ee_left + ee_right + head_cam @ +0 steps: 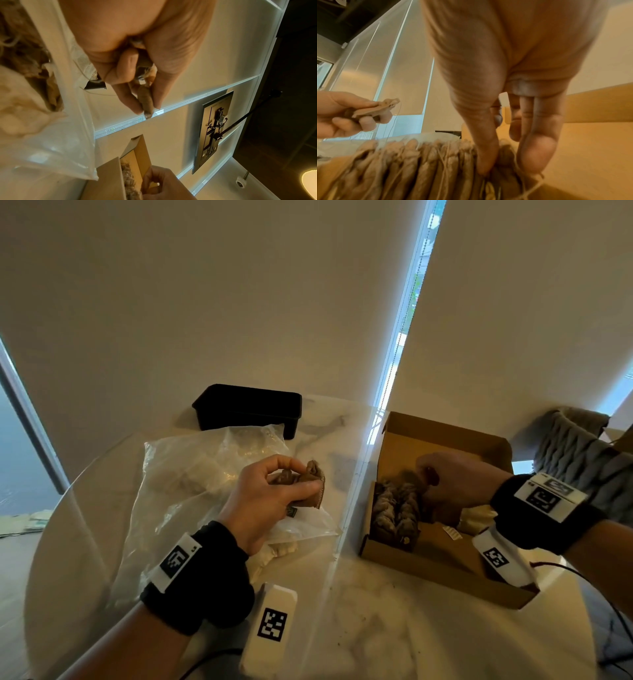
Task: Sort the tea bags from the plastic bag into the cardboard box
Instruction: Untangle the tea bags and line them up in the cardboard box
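My left hand (301,477) is above the clear plastic bag (191,474) and pinches a small bunch of brown tea bags (313,470). In the left wrist view the thumb and fingers of my left hand (147,108) clamp a tea bag (145,98). The open cardboard box (442,556) stands to the right and holds a row of upright tea bags (397,508). Inside the box, my right hand (426,479) is at the far end of that row. The right wrist view shows my right hand (506,162) pinching the end tea bag (505,152) between thumb and fingers.
A black lidded container (250,409) stands behind the plastic bag. The round marble table (370,628) has bare room in front of me. A grey quilted chair (579,446) is at the right. Pale tea bags (478,520) lie in the box under my right wrist.
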Demonstrator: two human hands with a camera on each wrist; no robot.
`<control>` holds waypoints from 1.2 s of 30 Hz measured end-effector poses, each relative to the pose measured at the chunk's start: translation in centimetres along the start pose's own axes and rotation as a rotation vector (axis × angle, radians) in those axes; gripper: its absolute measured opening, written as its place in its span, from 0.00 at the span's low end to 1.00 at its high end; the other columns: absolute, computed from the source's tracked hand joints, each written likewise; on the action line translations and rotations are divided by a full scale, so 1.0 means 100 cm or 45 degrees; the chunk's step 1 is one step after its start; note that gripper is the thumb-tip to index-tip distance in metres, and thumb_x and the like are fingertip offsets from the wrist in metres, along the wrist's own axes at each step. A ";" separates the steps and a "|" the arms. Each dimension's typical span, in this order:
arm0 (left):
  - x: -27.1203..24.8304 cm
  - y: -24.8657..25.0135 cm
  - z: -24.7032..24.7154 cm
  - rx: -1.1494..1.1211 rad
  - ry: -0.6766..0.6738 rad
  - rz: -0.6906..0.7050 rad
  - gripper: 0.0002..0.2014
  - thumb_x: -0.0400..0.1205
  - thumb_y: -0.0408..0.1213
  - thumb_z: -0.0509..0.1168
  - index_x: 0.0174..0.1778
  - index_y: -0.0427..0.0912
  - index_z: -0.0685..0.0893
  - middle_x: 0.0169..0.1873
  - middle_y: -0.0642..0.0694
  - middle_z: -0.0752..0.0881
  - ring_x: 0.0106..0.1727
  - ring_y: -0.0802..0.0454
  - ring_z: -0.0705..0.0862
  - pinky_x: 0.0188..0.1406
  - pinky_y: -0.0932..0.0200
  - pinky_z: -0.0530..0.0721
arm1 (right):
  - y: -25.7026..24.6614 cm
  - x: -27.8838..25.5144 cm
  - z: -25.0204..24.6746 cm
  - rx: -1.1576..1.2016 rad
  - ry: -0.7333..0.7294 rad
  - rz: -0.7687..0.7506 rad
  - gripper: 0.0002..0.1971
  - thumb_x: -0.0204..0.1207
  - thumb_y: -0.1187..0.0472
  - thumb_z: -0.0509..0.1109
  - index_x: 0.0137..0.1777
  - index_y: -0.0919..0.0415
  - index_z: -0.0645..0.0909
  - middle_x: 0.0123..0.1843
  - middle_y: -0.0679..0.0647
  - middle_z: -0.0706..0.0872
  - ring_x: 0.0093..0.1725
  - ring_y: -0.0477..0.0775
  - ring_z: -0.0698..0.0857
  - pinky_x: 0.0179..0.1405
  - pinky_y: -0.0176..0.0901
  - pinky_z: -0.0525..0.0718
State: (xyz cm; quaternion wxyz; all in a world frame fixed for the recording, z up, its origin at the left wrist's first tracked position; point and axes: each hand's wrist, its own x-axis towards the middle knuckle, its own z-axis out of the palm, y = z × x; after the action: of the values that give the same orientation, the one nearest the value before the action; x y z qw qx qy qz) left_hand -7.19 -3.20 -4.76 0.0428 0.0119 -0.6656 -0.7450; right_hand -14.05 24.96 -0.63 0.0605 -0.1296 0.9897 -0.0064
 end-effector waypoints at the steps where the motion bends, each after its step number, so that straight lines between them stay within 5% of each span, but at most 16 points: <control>1: 0.000 0.000 0.000 -0.007 0.006 0.004 0.09 0.71 0.28 0.76 0.42 0.42 0.86 0.35 0.44 0.88 0.31 0.56 0.88 0.17 0.70 0.73 | 0.002 -0.002 -0.002 0.029 0.018 -0.011 0.11 0.70 0.54 0.77 0.37 0.49 0.76 0.39 0.47 0.80 0.37 0.46 0.78 0.33 0.36 0.73; 5: 0.001 0.000 0.001 -0.009 0.014 -0.003 0.06 0.73 0.32 0.75 0.44 0.43 0.89 0.35 0.45 0.90 0.31 0.57 0.87 0.18 0.70 0.74 | 0.008 -0.015 -0.014 0.032 0.061 -0.087 0.09 0.74 0.54 0.75 0.37 0.47 0.77 0.39 0.44 0.81 0.38 0.42 0.79 0.34 0.32 0.72; 12: 0.000 -0.004 0.002 0.060 -0.044 0.002 0.05 0.73 0.35 0.75 0.43 0.47 0.91 0.36 0.46 0.91 0.34 0.54 0.86 0.18 0.71 0.71 | 0.010 -0.023 -0.001 -0.088 -0.424 -0.147 0.16 0.81 0.57 0.63 0.39 0.31 0.78 0.49 0.41 0.87 0.47 0.43 0.85 0.51 0.40 0.85; 16: 0.001 -0.004 0.001 0.075 -0.046 0.000 0.04 0.73 0.34 0.75 0.42 0.47 0.91 0.35 0.48 0.91 0.34 0.55 0.86 0.21 0.69 0.73 | 0.000 -0.031 -0.012 0.013 -0.367 -0.137 0.13 0.82 0.60 0.62 0.52 0.40 0.83 0.51 0.41 0.86 0.45 0.40 0.85 0.48 0.35 0.84; 20: 0.002 -0.005 0.001 0.079 -0.043 -0.016 0.04 0.75 0.34 0.74 0.43 0.47 0.91 0.34 0.49 0.90 0.32 0.59 0.85 0.19 0.71 0.71 | -0.022 -0.055 -0.022 0.027 -0.430 -0.173 0.07 0.80 0.43 0.63 0.49 0.38 0.82 0.49 0.40 0.86 0.46 0.40 0.84 0.53 0.38 0.84; 23: 0.003 -0.005 0.000 0.095 -0.053 -0.034 0.07 0.77 0.30 0.71 0.43 0.47 0.91 0.37 0.47 0.91 0.30 0.61 0.83 0.18 0.72 0.69 | -0.035 -0.071 -0.014 -0.110 -0.597 -0.164 0.15 0.75 0.40 0.68 0.61 0.39 0.81 0.54 0.38 0.83 0.50 0.39 0.81 0.54 0.35 0.81; 26: 0.002 -0.004 -0.001 0.083 -0.045 -0.045 0.12 0.78 0.25 0.66 0.45 0.46 0.91 0.39 0.45 0.91 0.27 0.62 0.81 0.16 0.72 0.69 | -0.040 -0.075 -0.002 -0.197 -0.529 -0.295 0.14 0.78 0.50 0.67 0.63 0.40 0.82 0.56 0.39 0.83 0.50 0.40 0.82 0.52 0.34 0.83; 30: 0.003 -0.003 -0.004 0.043 -0.062 -0.023 0.13 0.77 0.25 0.68 0.50 0.48 0.89 0.41 0.43 0.92 0.35 0.55 0.88 0.21 0.68 0.76 | -0.034 -0.068 0.008 -0.169 -0.384 -0.348 0.14 0.78 0.59 0.65 0.60 0.41 0.83 0.54 0.39 0.84 0.48 0.41 0.82 0.49 0.34 0.84; 34: 0.003 -0.003 -0.008 0.048 -0.043 -0.008 0.15 0.75 0.28 0.73 0.52 0.51 0.87 0.44 0.44 0.91 0.45 0.48 0.90 0.41 0.54 0.86 | -0.033 -0.066 0.014 -0.194 -0.262 -0.426 0.14 0.79 0.60 0.64 0.59 0.42 0.84 0.51 0.35 0.82 0.39 0.33 0.77 0.38 0.21 0.70; 36: 0.004 -0.002 -0.009 0.026 -0.047 -0.024 0.15 0.74 0.28 0.74 0.52 0.50 0.86 0.44 0.43 0.91 0.45 0.47 0.90 0.39 0.55 0.85 | -0.036 -0.066 0.014 -0.209 -0.238 -0.459 0.14 0.80 0.60 0.63 0.60 0.43 0.84 0.50 0.34 0.81 0.40 0.32 0.76 0.37 0.20 0.68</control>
State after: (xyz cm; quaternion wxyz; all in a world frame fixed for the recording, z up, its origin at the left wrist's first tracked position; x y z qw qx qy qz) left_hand -7.51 -4.09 -5.05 0.0235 0.0047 -0.6739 -0.7385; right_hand -6.59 23.20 -1.12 0.1390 -0.3092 0.9378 0.0755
